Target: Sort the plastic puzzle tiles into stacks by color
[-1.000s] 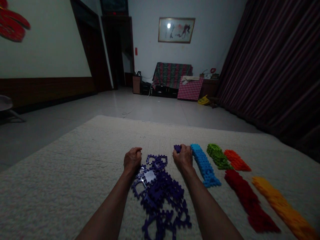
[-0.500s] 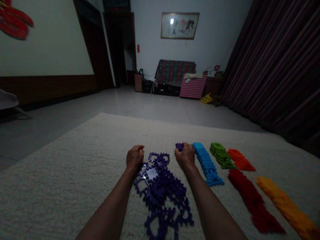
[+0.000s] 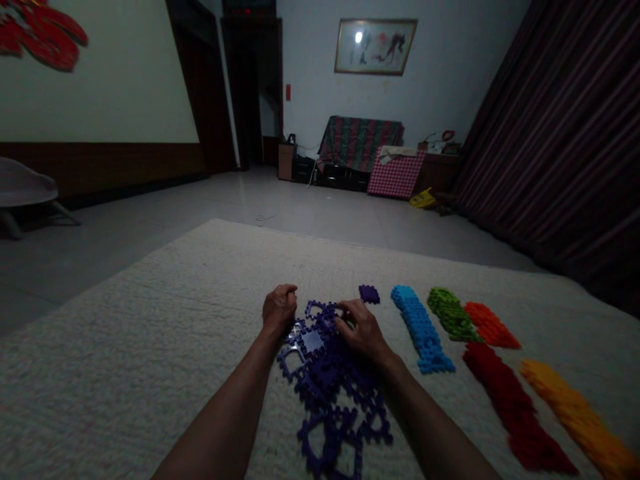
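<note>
The pile of purple pieces point(image 3: 325, 373) lies on the pale mat point(image 3: 150, 333), in the near middle, between the two forearms. A single purple piece point(image 3: 369, 294) now lies by itself just beyond the pile, to the right; half a second ago the right hand point(image 3: 361, 328) had its fingers on it. That hand has since let go and moved left and nearer, its thumb and fingers now at the far right part of the pile; whether they grip a piece, I cannot tell. The left hand point(image 3: 280, 307) is still loosely clenched, at the pile's far left edge. Right of the pile lies the blue row point(image 3: 423, 327), then the green row point(image 3: 453, 315) and orange row point(image 3: 491, 325) farther off, with the red row point(image 3: 510, 397) and yellow row point(image 3: 573, 410) nearer.
</note>
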Demonstrator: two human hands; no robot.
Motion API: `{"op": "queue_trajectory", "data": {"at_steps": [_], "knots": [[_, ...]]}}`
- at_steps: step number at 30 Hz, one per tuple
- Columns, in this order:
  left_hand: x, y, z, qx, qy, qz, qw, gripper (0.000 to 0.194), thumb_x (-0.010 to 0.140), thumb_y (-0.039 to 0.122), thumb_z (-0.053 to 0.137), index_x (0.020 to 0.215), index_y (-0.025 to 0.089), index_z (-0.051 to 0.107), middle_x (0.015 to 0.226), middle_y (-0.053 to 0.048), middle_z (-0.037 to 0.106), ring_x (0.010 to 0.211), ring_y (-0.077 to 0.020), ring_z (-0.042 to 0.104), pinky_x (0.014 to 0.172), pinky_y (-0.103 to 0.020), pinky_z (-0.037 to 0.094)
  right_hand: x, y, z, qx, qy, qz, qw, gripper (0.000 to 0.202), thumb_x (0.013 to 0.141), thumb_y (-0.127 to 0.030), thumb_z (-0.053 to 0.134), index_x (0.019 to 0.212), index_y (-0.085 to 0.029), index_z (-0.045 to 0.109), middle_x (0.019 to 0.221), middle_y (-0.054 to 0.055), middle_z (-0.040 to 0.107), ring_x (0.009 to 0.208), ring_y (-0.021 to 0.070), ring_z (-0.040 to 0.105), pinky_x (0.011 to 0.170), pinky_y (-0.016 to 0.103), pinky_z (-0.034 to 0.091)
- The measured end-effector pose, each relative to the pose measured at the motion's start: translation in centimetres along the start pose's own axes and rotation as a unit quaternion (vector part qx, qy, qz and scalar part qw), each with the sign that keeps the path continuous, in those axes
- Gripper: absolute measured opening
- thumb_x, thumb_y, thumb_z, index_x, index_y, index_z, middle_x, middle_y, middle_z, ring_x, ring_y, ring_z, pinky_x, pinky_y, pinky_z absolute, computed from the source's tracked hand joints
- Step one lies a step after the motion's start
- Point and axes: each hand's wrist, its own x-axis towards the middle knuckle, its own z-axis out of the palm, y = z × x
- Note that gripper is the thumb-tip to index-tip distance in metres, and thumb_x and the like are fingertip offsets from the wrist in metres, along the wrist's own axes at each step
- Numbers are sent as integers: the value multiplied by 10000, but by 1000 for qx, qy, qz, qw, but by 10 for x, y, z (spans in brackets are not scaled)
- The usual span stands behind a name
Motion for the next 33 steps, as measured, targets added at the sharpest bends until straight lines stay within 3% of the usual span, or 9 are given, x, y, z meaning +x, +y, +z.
{"op": "queue_trajectory", "data": {"at_steps": [5,12,19,26,33], "knots": [[0,1,0,-14,-15,-12,1000,326,867,179,520,1054,223,784,1082,-42,788,996,-198,725,923,-292,539,-6,-10,5,-30,-34,-1,999,358,807,-323,698,1140,-194,669,1058,88,646,1006,233,617,936,375,506],[0,4,-2,-25,-70,3,997,296,862,206,559,1026,266,799,1059,-5,797,997,-188,728,934,-273,534,3,-11,14,-6,-64,-27,998,293,807,-210,659,1099,-224,683,1092,60,700,1054,233,624,976,399,487],[1,0,-1,-36,-77,-3,996,327,850,210,557,1075,256,791,1053,-15,798,985,-188,727,898,-266,534,3,-11,17,71,-36,0,997,421,755,-187,669,1175,-202,646,1093,79,651,1012,217,642,919,364,531],[1,3,-2,-32,-70,-9,997,334,855,215,546,1083,241,789,1062,-37,796,999,-199,726,899,-277,530,7,-13,13,75,-32,63,995,567,701,-219,698,1260,-186,607,1158,101,640,1045,244,629,954,411,523],[0,5,-3,-25,-72,-10,997,336,858,208,539,1082,247,787,1094,-21,790,1018,-186,720,915,-266,524,8,-12,9,117,-10,95,989,490,700,-238,646,1189,-196,650,1041,62,663,922,208,633,873,372,530]]}}
